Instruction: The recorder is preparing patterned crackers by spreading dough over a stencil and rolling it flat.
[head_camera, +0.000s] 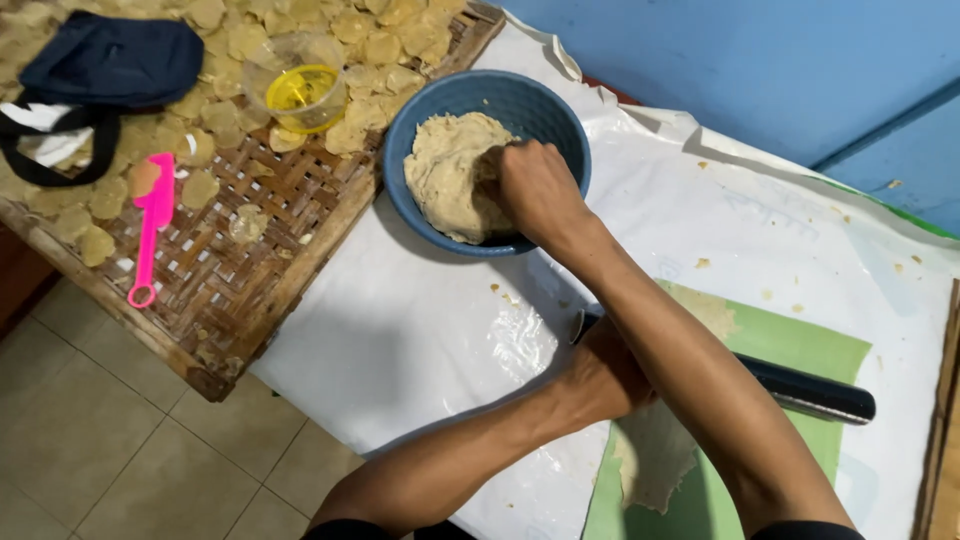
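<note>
Beige dough (450, 175) in the blue bowl (560, 125) is clutched by the right hand (538, 190), so a hard pull could tip the bowl off the plastic-covered table (400, 330), while the left hand (605, 375), fingers hidden, seemingly holds the black rolling pin (810, 390).

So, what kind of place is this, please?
Probably a home or small workshop where crackers are made by hand: a round blue bowl of beige dough, a woven bamboo tray covered with thin pale discs, and a dark rolling pin.
</note>
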